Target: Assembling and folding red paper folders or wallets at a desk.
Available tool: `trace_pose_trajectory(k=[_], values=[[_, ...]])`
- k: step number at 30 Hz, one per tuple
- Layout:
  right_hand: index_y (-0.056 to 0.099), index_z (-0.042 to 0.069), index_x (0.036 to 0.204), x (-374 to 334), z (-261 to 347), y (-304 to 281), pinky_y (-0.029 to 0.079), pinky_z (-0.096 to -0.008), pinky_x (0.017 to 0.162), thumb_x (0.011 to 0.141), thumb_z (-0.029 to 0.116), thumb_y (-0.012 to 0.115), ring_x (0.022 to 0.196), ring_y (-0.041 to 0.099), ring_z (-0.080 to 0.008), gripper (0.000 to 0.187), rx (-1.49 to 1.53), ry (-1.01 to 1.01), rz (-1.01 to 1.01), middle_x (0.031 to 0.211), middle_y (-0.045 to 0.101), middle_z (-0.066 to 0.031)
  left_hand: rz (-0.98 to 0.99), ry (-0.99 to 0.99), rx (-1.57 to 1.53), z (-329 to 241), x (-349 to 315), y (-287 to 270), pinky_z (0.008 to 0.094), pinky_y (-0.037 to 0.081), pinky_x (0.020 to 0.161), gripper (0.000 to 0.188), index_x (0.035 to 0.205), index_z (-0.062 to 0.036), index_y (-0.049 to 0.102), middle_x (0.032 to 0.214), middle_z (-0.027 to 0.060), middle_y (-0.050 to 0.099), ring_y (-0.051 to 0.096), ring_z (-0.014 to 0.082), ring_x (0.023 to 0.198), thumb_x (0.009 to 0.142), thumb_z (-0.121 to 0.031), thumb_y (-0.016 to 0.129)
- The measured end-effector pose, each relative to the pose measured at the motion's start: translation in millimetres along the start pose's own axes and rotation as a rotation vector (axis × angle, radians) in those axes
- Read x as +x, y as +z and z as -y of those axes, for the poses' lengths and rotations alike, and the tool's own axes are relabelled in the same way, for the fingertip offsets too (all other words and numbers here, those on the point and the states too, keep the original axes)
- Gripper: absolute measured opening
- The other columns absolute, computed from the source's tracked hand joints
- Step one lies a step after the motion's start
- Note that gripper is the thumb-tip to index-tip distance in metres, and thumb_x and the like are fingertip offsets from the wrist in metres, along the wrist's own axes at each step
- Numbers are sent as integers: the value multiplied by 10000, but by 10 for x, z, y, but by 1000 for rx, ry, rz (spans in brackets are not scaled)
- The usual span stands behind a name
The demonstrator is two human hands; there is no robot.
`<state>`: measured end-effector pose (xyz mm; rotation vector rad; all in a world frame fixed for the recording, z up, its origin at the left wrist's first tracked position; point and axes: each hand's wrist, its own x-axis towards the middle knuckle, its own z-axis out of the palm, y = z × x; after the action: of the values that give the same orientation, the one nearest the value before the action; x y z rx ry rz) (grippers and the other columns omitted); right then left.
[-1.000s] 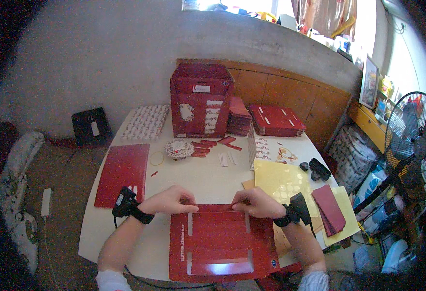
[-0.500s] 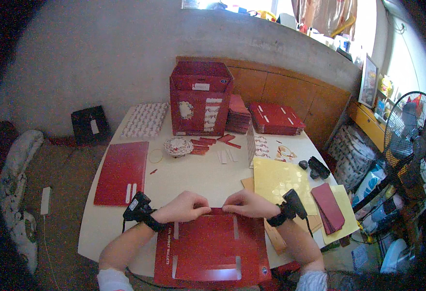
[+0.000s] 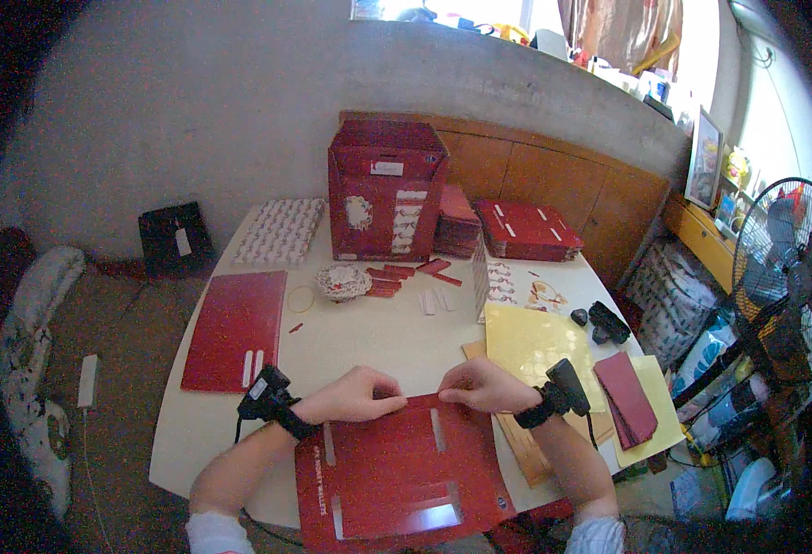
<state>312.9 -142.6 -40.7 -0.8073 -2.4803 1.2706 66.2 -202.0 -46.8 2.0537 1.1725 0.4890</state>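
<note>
A flat dark-red cardboard sheet [image 3: 378, 475] with several pale slots and a glossy patch lies at the table's front edge, its near end overhanging toward me. My left hand [image 3: 362, 395] pinches its far edge with thumb and fingers together. Just to the right, my right hand [image 3: 482, 386] grips the same edge, fingertips down on the card. A narrow gap separates the two hands. Each wrist carries a black strapped device: one on the left wrist [image 3: 267, 395], one on the right wrist [image 3: 558, 392].
Left lies another red sheet [image 3: 233, 332]. Behind stand a tall red box [image 3: 387, 198] and a stack of red cards [image 3: 528, 229]. Small red strips [image 3: 386, 280] sit beside a white coiled bundle [image 3: 342, 282]. Yellow sheets [image 3: 540, 346] and maroon cards [image 3: 625, 397] lie right. A fan [image 3: 785, 258] stands beyond.
The sheet has tilted and turned slightly, its far edge now slanting up to the right. My right hand has shifted a little right, widening the gap between my hands.
</note>
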Motion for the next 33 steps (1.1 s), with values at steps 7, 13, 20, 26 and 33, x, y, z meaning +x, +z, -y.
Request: trace_pose_trajectory(k=[7,13,20,26,33], values=[[666,3,917,47,137,115,462,-269,642,874,190,629,670,528,-85,196,-35,37,2,733,642,-46,-97,94,-44,-36,34,170,322,477,693,252,884,-10,645,764,75,656,579,119,711,882,-258,598],[664,0,907,19,70,52,456,-255,634,880,211,634,689,527,-69,215,109,4,-14,735,638,-22,-82,37,-122,-32,23,149,311,481,690,243,878,-13,647,770,74,661,591,112,725,885,-251,599],[657,0,882,23,95,58,449,-253,615,878,198,636,670,515,-62,200,31,-8,-37,725,632,-16,-79,45,-123,-44,35,156,308,486,711,251,920,-22,655,803,63,670,596,122,747,901,-261,583],[658,-6,887,1,183,68,451,-242,612,874,177,639,669,521,-57,185,-10,-35,-45,726,634,-16,-83,144,-174,-35,30,198,305,486,733,275,957,-21,657,820,63,674,593,113,777,905,-282,586],[660,-6,891,5,163,65,459,-242,628,873,165,640,691,532,-51,173,66,-26,-28,749,646,-18,-65,86,-205,-64,26,184,296,474,710,250,940,-28,649,778,46,648,563,90,746,899,-266,586]])
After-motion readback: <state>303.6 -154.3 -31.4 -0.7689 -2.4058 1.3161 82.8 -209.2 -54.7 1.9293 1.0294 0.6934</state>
